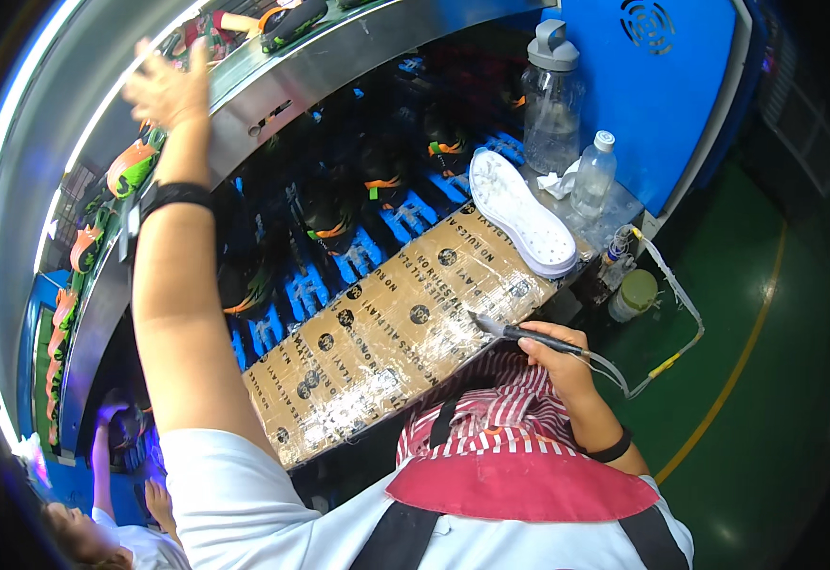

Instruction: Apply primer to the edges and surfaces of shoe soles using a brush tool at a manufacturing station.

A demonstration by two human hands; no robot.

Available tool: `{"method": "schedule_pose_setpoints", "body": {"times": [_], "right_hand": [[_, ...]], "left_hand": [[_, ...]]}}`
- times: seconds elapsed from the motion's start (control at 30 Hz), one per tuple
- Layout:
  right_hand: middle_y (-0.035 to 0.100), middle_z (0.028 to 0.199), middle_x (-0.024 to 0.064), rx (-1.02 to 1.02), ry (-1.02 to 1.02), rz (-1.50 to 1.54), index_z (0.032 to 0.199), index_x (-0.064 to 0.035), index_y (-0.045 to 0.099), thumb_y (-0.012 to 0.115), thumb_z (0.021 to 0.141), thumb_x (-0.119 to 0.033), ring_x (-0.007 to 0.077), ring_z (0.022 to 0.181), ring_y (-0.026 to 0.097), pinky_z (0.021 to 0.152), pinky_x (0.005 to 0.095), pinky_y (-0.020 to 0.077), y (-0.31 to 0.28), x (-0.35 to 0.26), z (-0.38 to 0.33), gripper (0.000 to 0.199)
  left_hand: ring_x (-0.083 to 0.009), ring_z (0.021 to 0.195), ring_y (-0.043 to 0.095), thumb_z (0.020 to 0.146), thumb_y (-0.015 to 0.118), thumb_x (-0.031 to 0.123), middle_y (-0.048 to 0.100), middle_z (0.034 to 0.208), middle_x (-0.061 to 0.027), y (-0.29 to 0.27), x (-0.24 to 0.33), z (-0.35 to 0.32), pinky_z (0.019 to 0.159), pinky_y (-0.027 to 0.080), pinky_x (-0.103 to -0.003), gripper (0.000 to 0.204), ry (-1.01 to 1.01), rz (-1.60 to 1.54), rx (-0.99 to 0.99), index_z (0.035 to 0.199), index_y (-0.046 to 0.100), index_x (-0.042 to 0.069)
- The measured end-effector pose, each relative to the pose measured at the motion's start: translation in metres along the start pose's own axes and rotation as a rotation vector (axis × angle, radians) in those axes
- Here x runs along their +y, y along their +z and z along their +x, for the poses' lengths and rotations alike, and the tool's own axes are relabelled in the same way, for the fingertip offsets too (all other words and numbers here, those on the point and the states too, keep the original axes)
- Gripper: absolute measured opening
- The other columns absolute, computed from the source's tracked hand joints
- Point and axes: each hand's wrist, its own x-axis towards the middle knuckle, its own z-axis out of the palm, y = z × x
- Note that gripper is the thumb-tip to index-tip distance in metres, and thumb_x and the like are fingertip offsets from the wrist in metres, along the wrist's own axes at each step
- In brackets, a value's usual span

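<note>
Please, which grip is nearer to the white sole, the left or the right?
Right. The right grip, holding a black-handled tool, is below the white sole in the picture; the left grip is far away at upper left.

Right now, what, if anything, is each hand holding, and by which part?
Right hand: a brush, by its black handle. Left hand: nothing visible, spread open.

Black-handled tool, white sole, tan worktop.
Worktop: repeating black print. Apron: red/white stripes. Panel: blue. Floor: green, yellow line.
</note>
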Motion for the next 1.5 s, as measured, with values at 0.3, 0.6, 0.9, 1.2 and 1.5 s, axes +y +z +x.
{"method": "schedule_pose_setpoints", "body": {"times": [0.3,0.6,0.9,1.2,1.5], "right_hand": [[0.065,0.071,0.0047,-0.135,0.004,-0.021,0.097,0.0057,0.066,0.068,0.078,-0.004,0.0054,0.056,0.055,0.052,0.0179,0.0442,0.019,-0.002,-0.001,0.021],[0.064,0.072,0.0055,-0.094,-0.042,-0.055,0.098,0.0054,0.066,0.070,0.077,-0.005,0.0070,0.057,0.055,0.052,0.0177,0.0432,0.019,0.002,-0.002,0.024],[0.067,0.081,0.0102,-0.136,-0.057,-0.026,0.101,0.0060,0.063,0.069,0.077,-0.002,0.0092,0.068,0.060,0.061,0.0187,0.0458,0.020,0.000,-0.008,0.026],[0.066,0.078,0.0117,-0.110,-0.199,-0.043,0.094,0.0070,0.060,0.061,0.079,-0.002,0.0119,0.065,0.063,0.060,0.0201,0.0497,0.012,-0.026,-0.011,0.018],[0.064,0.073,0.0053,-0.217,-0.393,-0.182,0.089,0.0030,0.063,0.066,0.078,-0.001,0.0057,0.063,0.058,0.056,0.0199,0.0452,0.058,-0.078,-0.002,0.012]], "left_hand": [[-0.0139,0.080,0.059,0.080,0.064,0.049,0.065,0.085,-0.0062,-0.044,-0.202,0.042,0.075,0.044,-0.024,0.050,-0.117,-0.247,-1.018,0.097,0.066,0.002],[-0.0323,0.079,0.064,0.080,0.050,0.017,0.064,0.090,-0.0192,-0.179,-0.106,-0.049,0.078,0.051,-0.042,0.025,-0.469,-1.126,0.293,0.073,0.060,-0.005],[-0.0434,0.124,0.038,0.086,0.038,0.055,0.042,0.132,-0.0247,-0.173,-0.042,-0.149,0.100,0.033,-0.058,0.073,-1.153,-2.589,-0.738,0.132,0.038,-0.002],[-0.0404,0.103,0.056,0.088,0.027,0.066,0.055,0.114,-0.0246,-0.231,0.010,-0.257,0.087,0.047,-0.049,0.079,-1.583,-2.283,-0.910,0.125,0.045,-0.001],[-0.0348,0.095,0.062,0.084,0.046,0.061,0.058,0.113,-0.0180,-0.298,0.048,-0.335,0.084,0.052,-0.048,0.071,-1.811,-2.224,-1.488,0.128,0.046,0.004]]}}
